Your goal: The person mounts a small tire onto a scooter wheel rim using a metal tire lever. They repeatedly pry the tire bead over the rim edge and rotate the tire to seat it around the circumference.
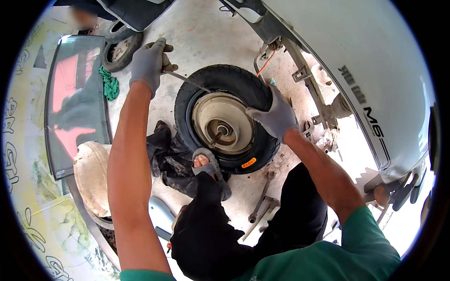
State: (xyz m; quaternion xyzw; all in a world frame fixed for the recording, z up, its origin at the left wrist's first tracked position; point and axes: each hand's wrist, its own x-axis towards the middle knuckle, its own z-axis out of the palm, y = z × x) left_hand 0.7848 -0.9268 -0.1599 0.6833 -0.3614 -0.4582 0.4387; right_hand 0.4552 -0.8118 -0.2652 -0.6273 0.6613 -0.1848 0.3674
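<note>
A black tire (189,112) with an orange label lies on the floor around a beige hub wheel (213,107) with a central axle. My gloved left hand (149,65), up and left of the tire, grips a thin metal tire lever (187,80), whose far end sits between tire and rim at the upper part. My gloved right hand (276,114) grips the tire's right side, its thumb pointing in toward the rim. My sandaled foot (206,164) is at the near lower edge of the wheel, beside a crumpled black cloth (161,157).
A white vehicle body (356,51) with a metal frame (300,70) stands right. Left are a glass panel (75,105), green rag (109,84), spare tires (122,51) and a round beige piece (89,175). Wrenches (262,196) lie below the tire. A blurred figure (86,14) is top left.
</note>
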